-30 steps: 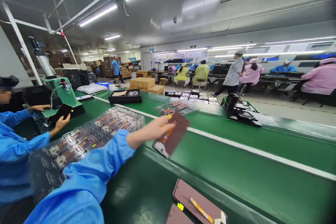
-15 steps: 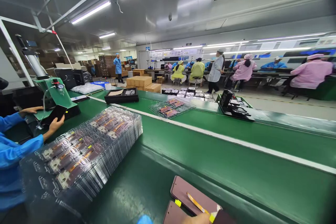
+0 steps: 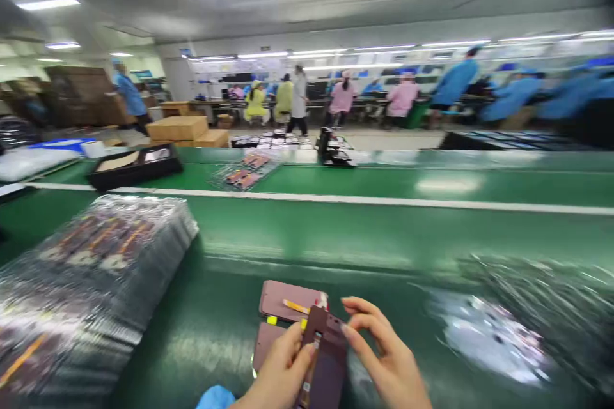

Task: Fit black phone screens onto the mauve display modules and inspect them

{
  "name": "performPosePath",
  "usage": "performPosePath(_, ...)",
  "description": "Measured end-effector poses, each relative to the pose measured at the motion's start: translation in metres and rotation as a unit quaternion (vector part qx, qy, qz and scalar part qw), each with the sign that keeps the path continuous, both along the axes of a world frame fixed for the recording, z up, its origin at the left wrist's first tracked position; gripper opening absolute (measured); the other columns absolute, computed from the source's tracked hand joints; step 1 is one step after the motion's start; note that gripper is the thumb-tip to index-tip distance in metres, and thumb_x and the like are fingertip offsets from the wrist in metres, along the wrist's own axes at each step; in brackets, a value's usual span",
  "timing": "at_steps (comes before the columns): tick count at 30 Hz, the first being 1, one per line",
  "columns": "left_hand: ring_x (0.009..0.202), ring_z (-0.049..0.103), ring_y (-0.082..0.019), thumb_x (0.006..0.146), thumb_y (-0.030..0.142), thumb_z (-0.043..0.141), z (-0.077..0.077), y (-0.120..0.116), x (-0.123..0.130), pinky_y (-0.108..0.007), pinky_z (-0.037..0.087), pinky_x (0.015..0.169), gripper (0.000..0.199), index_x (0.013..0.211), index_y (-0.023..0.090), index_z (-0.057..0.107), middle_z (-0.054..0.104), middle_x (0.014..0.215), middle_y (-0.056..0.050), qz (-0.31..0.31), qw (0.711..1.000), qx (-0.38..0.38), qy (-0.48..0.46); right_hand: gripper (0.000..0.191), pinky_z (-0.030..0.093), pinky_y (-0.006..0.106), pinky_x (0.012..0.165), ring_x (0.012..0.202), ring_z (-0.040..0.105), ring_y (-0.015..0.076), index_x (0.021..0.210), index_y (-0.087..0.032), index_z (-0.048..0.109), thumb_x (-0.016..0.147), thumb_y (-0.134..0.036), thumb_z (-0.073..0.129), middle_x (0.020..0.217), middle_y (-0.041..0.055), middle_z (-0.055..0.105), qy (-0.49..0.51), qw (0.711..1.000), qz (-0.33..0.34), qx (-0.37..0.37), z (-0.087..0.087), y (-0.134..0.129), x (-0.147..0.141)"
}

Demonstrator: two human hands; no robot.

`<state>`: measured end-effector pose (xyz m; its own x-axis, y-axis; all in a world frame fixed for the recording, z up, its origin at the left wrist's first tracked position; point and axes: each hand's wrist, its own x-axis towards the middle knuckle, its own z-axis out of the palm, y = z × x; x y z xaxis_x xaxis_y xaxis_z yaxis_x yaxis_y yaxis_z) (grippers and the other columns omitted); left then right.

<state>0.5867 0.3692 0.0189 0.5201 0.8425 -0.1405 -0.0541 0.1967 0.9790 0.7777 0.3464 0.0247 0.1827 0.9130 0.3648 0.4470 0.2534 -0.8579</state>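
Note:
My left hand point(image 3: 281, 364) grips a dark brown phone screen point(image 3: 330, 358) by its left edge, thumb on its face, and the part stands tilted above the green work surface. My right hand point(image 3: 381, 354) is at its upper right corner, fingers curved and apart, with one fingertip at or very near the edge. Behind the held piece lies a mauve phone screen point(image 3: 283, 298) with an orange ribbon cable. Another mauve screen point(image 3: 265, 342), with a yellow tab near it, is partly covered by my left hand.
Stacked clear trays point(image 3: 158, 255) of similar parts rise at the left. Blurred clear plastic packaging point(image 3: 499, 339) lies to the right. Farther back are a black open box point(image 3: 137, 166), a small tray of parts point(image 3: 244, 172) and a white strip point(image 3: 384, 199) along the belt. Several people sit or stand beyond.
The view has swung right and down. Both my hands now show with the dark phone screen; earlier only part of one hand showed at the bottom edge. The co-worker at left has left view.

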Motion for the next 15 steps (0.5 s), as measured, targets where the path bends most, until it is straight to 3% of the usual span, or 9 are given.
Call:
performPosePath(5,0.095,0.064,-0.025,0.086,0.063,0.054,-0.006,0.001,-0.002,-0.037,0.048,0.095,0.053,0.121,0.024,0.065,0.070,0.106,-0.010,-0.057,0.998,0.025,0.033,0.038,0.051,0.036,0.090,0.101,0.065,0.0250,0.070,-0.020,0.062,0.087,-0.053,0.060,0.105,0.0110,0.069,0.070,0.997,0.018,-0.040,0.022,0.016,-0.007)
performPosePath(10,0.082,0.065,-0.025,0.082,0.067,0.055,-0.003,-0.002,-0.006,-0.037,0.053,0.088,0.058,0.121,0.027,0.067,0.071,0.085,-0.006,-0.048,0.995,0.029,0.087,0.025,0.049,0.028,0.069,0.076,0.061,0.0169,0.084,-0.019,0.065,0.092,-0.042,0.057,0.081,0.0023,0.064,0.025,0.997,0.063,-0.032,0.024,0.018,-0.009)
performPosePath(13,0.085,0.067,-0.028,0.078,0.066,0.061,-0.008,0.001,-0.010,-0.041,0.053,0.092,0.055,0.116,0.028,0.070,0.073,0.082,-0.006,-0.031,0.993,0.025,0.108,0.024,0.046,0.026,0.063,0.070,0.057,0.0156,0.090,-0.018,0.067,0.099,-0.033,0.049,0.076,0.0019,0.060,-0.088,0.993,0.064,0.053,0.026,0.016,-0.010)
performPosePath(15,0.095,0.068,-0.033,0.070,0.066,0.069,-0.016,0.006,-0.012,-0.044,0.051,0.097,0.053,0.109,0.029,0.073,0.075,0.090,-0.007,-0.008,0.994,0.012,0.105,0.033,0.042,0.029,0.059,0.067,0.052,0.0172,0.084,-0.016,0.065,0.102,-0.024,0.038,0.072,0.0039,0.057,-0.221,0.961,0.017,0.167,0.027,0.014,-0.015)
